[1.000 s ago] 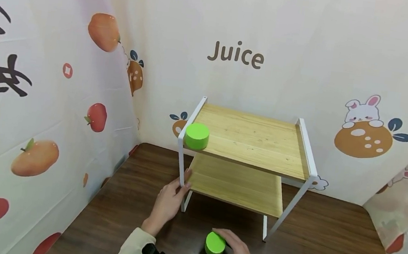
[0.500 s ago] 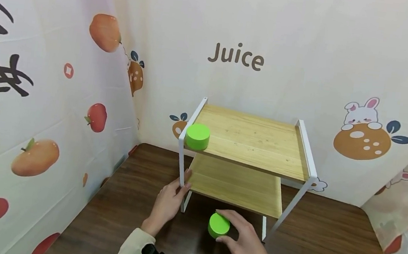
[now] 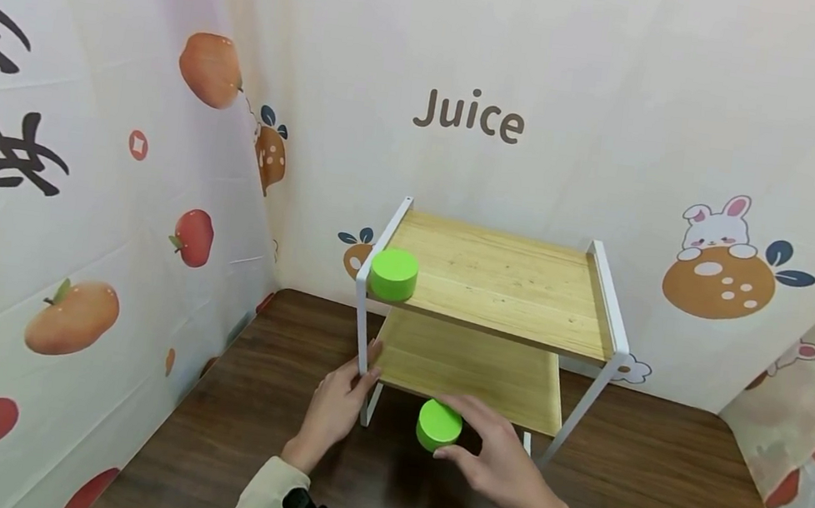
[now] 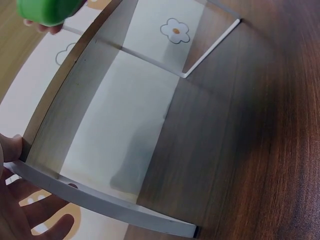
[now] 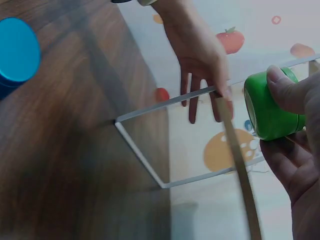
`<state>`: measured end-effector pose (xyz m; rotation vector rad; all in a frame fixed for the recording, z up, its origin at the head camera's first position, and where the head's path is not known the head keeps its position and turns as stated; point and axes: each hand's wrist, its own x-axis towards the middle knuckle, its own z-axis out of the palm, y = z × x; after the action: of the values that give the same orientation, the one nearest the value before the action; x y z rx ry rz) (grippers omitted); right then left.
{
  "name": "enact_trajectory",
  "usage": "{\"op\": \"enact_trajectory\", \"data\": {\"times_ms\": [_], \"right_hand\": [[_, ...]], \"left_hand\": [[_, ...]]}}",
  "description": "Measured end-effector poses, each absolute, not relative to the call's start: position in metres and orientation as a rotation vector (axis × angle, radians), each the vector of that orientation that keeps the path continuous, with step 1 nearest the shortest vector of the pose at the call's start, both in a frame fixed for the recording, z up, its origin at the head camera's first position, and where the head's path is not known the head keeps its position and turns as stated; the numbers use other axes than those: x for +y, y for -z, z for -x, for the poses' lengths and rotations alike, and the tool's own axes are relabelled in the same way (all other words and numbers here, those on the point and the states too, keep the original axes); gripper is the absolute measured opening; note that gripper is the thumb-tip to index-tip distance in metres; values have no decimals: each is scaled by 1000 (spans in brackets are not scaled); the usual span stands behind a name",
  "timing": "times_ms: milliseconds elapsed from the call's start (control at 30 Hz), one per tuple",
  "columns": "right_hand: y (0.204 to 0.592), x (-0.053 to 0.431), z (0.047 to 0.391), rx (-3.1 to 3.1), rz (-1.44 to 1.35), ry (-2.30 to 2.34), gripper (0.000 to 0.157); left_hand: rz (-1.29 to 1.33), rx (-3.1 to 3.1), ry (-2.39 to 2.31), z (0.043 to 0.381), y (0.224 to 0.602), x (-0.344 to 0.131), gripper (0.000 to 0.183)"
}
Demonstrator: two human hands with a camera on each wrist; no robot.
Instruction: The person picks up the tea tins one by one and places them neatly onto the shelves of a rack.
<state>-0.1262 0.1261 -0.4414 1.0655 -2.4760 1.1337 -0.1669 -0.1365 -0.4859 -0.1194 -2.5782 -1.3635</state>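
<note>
A two-tier shelf rack (image 3: 506, 282) with wooden boards and a white metal frame stands on the table. My left hand (image 3: 335, 403) holds its left front leg near the lower board, thumb in front and fingers behind the post. Between thumb and fingers, my right hand (image 3: 493, 457) grips a small round green tin (image 3: 439, 425), raised just in front of the lower board's edge. In the right wrist view the green tin (image 5: 270, 107) lies sideways to the camera, its base showing. A second green tin (image 3: 393, 274) sits at the upper board's front left corner.
A blue round tin (image 5: 17, 55) stands on the dark wooden table (image 3: 220, 442); only its top edge shows in the head view. Fruit-printed cloth walls (image 3: 576, 97) enclose the back and sides. The lower board (image 3: 470, 370) bears nothing visible.
My right hand has lifted the green tin off the table and carried it forward to the lower board's front edge. The left hand has stayed on the rack's leg.
</note>
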Motion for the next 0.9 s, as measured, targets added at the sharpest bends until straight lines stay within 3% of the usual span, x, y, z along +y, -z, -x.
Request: {"op": "enact_trajectory", "data": {"times_ms": [900], "right_hand": [[316,119,144,-2259,-1233,-954,69]], "left_hand": [[142,-2580,1398,165,485,-137,47]]}}
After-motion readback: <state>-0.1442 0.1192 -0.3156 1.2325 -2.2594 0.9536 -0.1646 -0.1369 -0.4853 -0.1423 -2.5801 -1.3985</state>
